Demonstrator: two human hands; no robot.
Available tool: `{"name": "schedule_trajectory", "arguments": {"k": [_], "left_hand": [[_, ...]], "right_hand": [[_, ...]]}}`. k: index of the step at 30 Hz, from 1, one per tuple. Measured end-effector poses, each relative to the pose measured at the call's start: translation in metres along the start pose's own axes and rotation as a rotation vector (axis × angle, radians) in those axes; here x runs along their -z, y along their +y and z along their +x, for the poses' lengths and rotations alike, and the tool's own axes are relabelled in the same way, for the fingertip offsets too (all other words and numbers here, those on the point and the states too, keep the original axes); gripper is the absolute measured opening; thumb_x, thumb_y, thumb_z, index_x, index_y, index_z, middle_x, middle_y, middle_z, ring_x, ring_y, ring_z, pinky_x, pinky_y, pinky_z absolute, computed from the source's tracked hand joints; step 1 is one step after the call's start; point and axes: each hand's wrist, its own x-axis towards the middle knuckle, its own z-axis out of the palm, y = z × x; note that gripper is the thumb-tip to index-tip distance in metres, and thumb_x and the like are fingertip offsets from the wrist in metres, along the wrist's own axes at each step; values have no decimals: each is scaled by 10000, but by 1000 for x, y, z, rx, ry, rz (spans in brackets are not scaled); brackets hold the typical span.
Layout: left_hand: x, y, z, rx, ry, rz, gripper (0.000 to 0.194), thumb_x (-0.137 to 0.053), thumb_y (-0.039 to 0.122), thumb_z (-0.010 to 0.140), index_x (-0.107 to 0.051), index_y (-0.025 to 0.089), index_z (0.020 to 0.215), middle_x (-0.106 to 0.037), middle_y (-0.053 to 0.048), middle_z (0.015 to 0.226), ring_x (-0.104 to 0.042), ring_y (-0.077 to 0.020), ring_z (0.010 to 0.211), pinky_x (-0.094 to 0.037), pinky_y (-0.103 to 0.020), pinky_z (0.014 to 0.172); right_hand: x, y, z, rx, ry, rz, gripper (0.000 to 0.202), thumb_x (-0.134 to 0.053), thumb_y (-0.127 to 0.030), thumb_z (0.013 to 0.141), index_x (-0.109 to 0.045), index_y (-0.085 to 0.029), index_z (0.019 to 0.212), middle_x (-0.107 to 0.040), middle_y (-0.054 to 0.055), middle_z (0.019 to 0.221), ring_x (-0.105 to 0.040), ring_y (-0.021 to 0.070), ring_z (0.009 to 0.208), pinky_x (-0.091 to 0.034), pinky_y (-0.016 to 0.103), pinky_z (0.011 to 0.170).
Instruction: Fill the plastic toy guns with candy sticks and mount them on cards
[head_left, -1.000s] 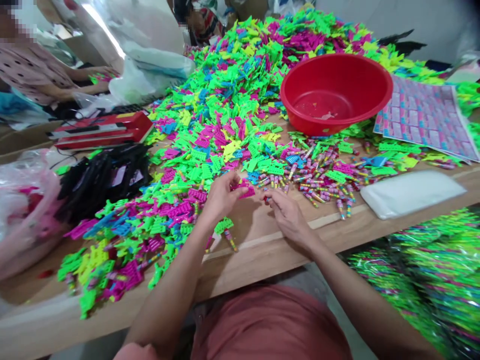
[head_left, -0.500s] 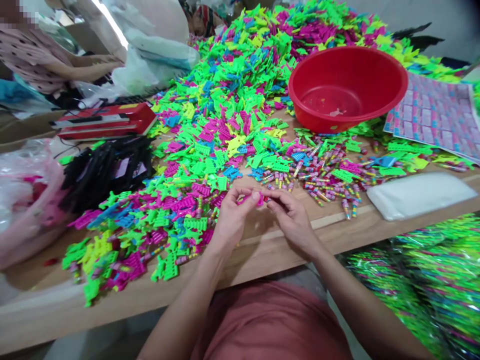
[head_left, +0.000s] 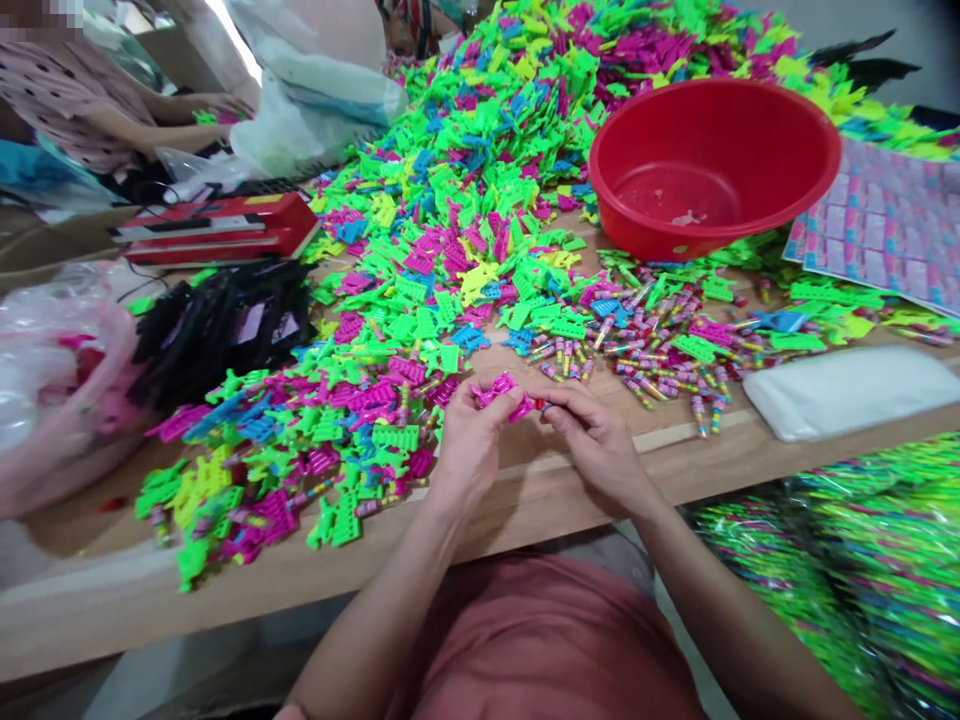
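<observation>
From the head camera, the left hand's (head_left: 474, 440) grip is closed on a magenta plastic piece (head_left: 504, 388) above the tabletop (head_left: 525, 500); the right hand (head_left: 604, 445) pinches what looks like a small red piece (head_left: 541, 405), partly hidden, beside it.

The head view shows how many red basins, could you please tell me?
1: the red basin sits toward the back right, beside the printed sheets, with the colorful heap behind it. Others could be hidden behind the heap.

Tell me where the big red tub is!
The red tub sits in the head view's upper right, beside the printed sheets and beyond the small pink-and-yellow tubes.
</observation>
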Motion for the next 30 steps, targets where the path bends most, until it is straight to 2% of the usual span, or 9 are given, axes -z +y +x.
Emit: {"name": "schedule_trajectory", "arguments": {"k": [8, 14, 17, 20, 23, 26, 30], "left_hand": [[-2, -4, 0, -47, 48, -23, 443, -898, 208, 558, -588, 175, 872, -660, 26, 816, -600, -101, 749, -464, -260, 754], [-1, -9, -4, -82, 80, 88, 427, -856, 237, 638, -576, 181, 955, -642, 23, 873, -584, -101, 793, -443, -254, 783], [0, -12, -6, -103, 57, 156, 383, -820, 252, 698, -569, 185, 979, -633, 25, 893, -583, -95, 798, -450, -248, 787], [1, -12, -6, -111, 28, 225, 350, -798, 248, 701, -538, 198, 929, -613, 43, 841, -561, -83, 709, -446, -229, 687], [4, -9, -5, -24, 3, 264, 360, -788, 247, 676, -505, 211, 895, -576, 72, 719, -518, -79, 587, -385, -212, 543], [7, -4, -5, 53, -45, 267, 378, -779, 248, 669, -482, 216, 900, -558, 88, 640, -510, -79, 521, -365, -204, 487], [9, 1, -7, 98, -63, 278, 460, -779, 245, 676, -490, 217, 1033, -619, 76, 666, -550, -82, 489, -359, -186, 449]], "right_hand": [[1, -3, -1, 36, -45, -17, 316, -590, -231, 1026, -742, -325, 1286, -730, 44, 1115, -662, 190, 1058, -525, 338, 939], [-2, 1, -1, 62, -18, 1, 292, -635, -200, 994, -769, -315, 1228, -747, 44, 1098, -683, 195, 1058, -538, 338, 925], [-1, 3, -1, 55, -6, 5, 266, -616, -198, 998, -785, -292, 1181, -753, 52, 1083, -691, 203, 1042, -540, 350, 912], [1, 5, -2, 33, 5, -8, 217, -616, -229, 999, -795, -259, 1117, -755, 55, 1013, -695, 204, 966, -544, 351, 866], [0, 6, -3, 44, -12, -37, 186, -617, -239, 999, -788, -240, 1071, -745, 55, 959, -693, 205, 923, -549, 349, 831], [-2, 6, -5, 116, -42, -104, 207, -581, -191, 1006, -769, -239, 1079, -748, 64, 966, -696, 211, 946, -550, 353, 831], [-6, 6, -7, 173, -41, -174, 241, -541, -159, 1015, -738, -235, 1132, -751, 70, 989, -694, 212, 954, -553, 352, 833]]}}
